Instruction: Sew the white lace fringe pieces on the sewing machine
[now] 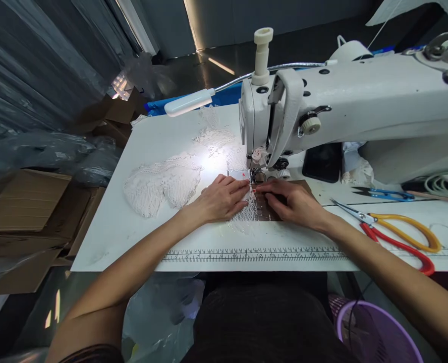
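Observation:
My left hand lies flat with fingers stretched out, pressing on white lace just left of the presser foot of a white sewing machine. From the right, my right hand reaches in over a brown plate, its forefinger extended to the lace edge near the foot. Its thumb is apart from the forefinger tip, and the other fingers are partly hidden. A long length of white lace trim trails in a heap to the left and behind. The needle's tip cannot be made out.
A lamp lights the lace. Scissors with red and yellow handles, blue snips and a dark phone lie to the right. A printed ruler runs along the front edge. Cardboard boxes stand left; a purple basket stands below.

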The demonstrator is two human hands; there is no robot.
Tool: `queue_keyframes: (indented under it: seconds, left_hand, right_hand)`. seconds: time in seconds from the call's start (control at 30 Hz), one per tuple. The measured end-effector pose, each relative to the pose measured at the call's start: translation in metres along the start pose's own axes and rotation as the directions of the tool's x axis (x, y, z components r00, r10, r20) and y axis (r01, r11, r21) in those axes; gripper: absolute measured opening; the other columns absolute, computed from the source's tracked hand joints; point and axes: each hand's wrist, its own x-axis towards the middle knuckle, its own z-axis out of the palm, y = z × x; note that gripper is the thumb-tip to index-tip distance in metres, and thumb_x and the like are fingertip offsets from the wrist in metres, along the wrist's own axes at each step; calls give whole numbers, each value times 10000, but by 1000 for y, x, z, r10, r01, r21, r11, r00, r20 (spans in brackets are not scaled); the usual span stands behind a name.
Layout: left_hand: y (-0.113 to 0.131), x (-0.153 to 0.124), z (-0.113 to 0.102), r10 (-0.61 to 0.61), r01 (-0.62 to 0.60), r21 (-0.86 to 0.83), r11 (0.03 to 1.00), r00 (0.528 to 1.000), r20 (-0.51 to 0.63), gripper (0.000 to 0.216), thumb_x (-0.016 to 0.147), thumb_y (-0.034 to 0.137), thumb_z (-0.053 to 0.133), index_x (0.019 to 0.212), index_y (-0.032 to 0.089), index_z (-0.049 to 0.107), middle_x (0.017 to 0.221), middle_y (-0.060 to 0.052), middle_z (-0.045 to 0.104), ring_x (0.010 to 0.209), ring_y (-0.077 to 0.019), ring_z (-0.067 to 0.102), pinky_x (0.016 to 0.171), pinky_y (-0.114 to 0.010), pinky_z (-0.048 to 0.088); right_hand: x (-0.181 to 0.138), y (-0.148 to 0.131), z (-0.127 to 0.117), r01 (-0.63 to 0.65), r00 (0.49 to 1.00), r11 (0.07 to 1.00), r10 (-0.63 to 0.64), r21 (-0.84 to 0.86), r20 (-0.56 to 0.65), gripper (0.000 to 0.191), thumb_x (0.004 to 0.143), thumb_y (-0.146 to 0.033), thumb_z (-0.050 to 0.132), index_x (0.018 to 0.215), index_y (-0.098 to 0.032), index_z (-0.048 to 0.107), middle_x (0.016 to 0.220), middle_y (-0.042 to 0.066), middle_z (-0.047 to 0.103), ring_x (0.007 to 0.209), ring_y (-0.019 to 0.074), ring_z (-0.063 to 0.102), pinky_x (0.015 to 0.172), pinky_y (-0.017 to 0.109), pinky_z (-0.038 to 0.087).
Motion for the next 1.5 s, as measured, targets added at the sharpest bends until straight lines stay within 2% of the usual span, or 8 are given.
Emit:
queue_keyframes:
  seconds: [0.13,0.2,0.4,0.57,0.77,1.13,1.5]
  left_hand:
    - [7,1,0,-44,43,23,999,998,48,341,990,315,412,1223,146,593,1367,-125,553,1051,-269,538,883,-416,385]
    - [9,2,0,-59,57,32,998,996,64,359,988,309,400,1249,137,574,1369,-135,547,1055,-279,529,878,-420,383]
    - [8,8,-2,-70,67,44,997,995,78,371,979,299,411,1265,110,552,1388,-165,524,1050,-301,529,892,-441,360]
    - [0,11,-1,-57,56,21,998,996,70,377,984,296,400,1288,127,543,1423,-148,501,1080,-295,532,942,-465,332]
    - [3,8,7,-154,153,-20,988,988,-12,393,997,290,379,1329,127,510,1451,-137,480,1100,-289,526,939,-480,328]
    - [-3,10,5,-127,127,-65,990,992,16,373,978,288,394,1301,165,533,1431,-138,506,1158,-306,515,1014,-536,255]
    - [-1,11,7,-146,145,-88,985,989,-7,378,972,275,398,1300,147,537,1434,-160,495,1182,-331,504,1002,-557,284]
  right_hand:
    - [-4,-5,9,155,985,974,-141,-164,97,353,913,-188,493,1225,-216,656,1217,68,659,1138,286,551,999,515,444]
    - [-11,-7,14,133,986,963,-105,-235,128,368,924,-192,484,1257,-226,638,1254,63,643,1101,294,540,958,536,446]
    - [-23,-9,19,35,993,938,5,-344,115,390,970,-234,428,1323,-189,588,1302,103,612,1042,307,520,847,511,452]
    - [-23,-9,21,-13,993,939,51,-344,103,416,963,-244,433,1358,-174,545,1369,99,552,1022,297,505,880,519,457]
    - [-22,-7,24,-72,995,939,91,-338,42,447,931,-257,479,1376,-238,517,1317,141,515,1171,353,471,895,531,477]
    - [-21,-10,24,-101,993,943,117,-318,30,466,914,-255,483,1378,-276,511,1284,137,527,1172,357,484,920,559,469]
    - [-20,-12,24,-123,989,941,141,-317,36,462,920,-273,488,1382,-271,512,1282,131,530,1170,354,485,916,560,473]
